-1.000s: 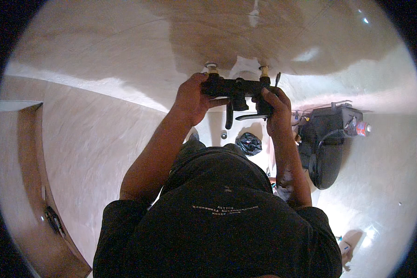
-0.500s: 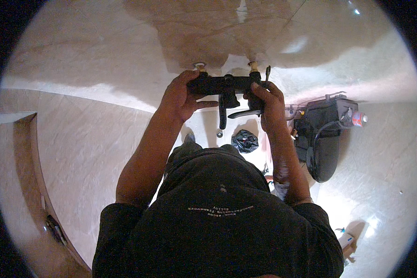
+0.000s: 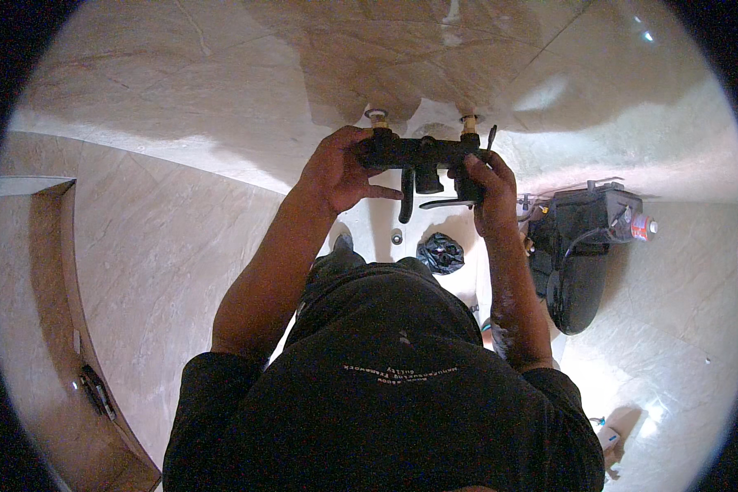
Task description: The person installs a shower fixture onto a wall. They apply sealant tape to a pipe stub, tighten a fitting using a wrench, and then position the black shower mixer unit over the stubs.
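Observation:
A black mixer tap [image 3: 422, 153] is held level against the wall, in line with two brass pipe fittings [image 3: 380, 120] that stick out of it. My left hand [image 3: 340, 170] grips its left end, thumb on top and one finger stretched out below. My right hand [image 3: 494, 193] is closed around the right end. A thin dark tool [image 3: 491, 138], perhaps a spanner, stands up beside the right-hand fingers; its lower part is hidden. A dark lever-like piece [image 3: 449, 203] points left under that hand, and I cannot tell whether it belongs to the tap.
Below the tap, a black plastic bag [image 3: 440, 253] lies near my feet, beside a small round drain [image 3: 397, 237]. At right stands a black toilet [image 3: 586, 246] with a bottle [image 3: 641, 227] on its tank. A recessed ledge [image 3: 70, 271] runs along the left wall, holding dark items [image 3: 97, 392].
The whole view has shifted slightly, so the tap, fittings and both hands appear further right. Both hands keep their hold on the tap.

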`<state>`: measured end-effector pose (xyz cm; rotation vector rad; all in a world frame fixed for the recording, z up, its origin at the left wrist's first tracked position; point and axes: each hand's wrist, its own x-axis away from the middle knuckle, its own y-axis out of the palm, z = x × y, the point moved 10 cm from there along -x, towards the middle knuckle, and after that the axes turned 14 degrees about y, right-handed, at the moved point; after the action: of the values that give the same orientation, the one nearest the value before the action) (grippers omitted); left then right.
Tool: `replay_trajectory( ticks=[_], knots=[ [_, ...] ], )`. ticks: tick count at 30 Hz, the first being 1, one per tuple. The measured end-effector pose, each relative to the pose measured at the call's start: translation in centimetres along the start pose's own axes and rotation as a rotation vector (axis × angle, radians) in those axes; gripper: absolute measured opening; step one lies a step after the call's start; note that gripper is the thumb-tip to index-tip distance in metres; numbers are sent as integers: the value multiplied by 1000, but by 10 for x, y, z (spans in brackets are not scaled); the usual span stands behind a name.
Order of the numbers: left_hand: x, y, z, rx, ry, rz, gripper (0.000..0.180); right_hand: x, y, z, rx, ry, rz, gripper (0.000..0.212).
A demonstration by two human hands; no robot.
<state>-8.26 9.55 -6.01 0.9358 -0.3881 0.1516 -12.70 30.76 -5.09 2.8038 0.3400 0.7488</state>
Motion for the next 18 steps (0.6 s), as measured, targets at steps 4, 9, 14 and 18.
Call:
replay_trajectory(
  ticks=[4,9,14,18],
  knots=[
    [-1,-6,0,-4,-19,13,31,-1,-1,-3,24,-5,28,27],
    [-6,-12,7,-133,53,96,35,3,3,-1,23,7,20,28],
    [5,3,10,-119,101,101,36,3,2,-4,-7,-25,14,28],
    [11,0,11,-173,91,68,37,4,4,-4,-11,-50,4,26]
  ],
)
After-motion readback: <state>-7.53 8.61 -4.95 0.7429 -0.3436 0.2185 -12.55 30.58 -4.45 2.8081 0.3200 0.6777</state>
